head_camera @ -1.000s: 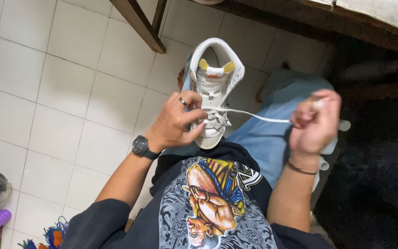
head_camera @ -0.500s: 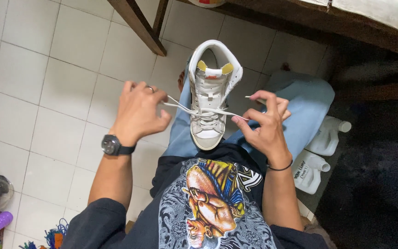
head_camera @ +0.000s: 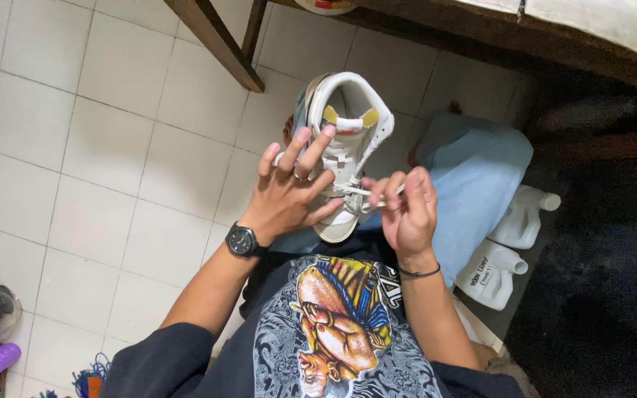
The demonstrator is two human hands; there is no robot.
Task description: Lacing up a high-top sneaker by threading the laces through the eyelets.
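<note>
A white high-top sneaker (head_camera: 349,118) with yellow patches inside the collar rests on my lap, opening toward the far side. My left hand (head_camera: 293,191), fingers spread, lies over the shoe's left side and laces. My right hand (head_camera: 407,210) pinches the white shoelace (head_camera: 355,191) just right of the shoe, the lace running taut across to the eyelets. A black watch is on my left wrist, a thin black band on my right wrist.
My legs in light blue jeans (head_camera: 473,184) extend to the right. Two white plastic jugs (head_camera: 514,243) lie on the floor at right. A wooden table leg (head_camera: 215,40) stands on the white tiled floor (head_camera: 97,169). Dark area at right. Purple items at lower left.
My right hand has come in from the far right toward the shoe, shortening the stretched lace. My left hand has opened its fingers and lies over the shoe's laces.
</note>
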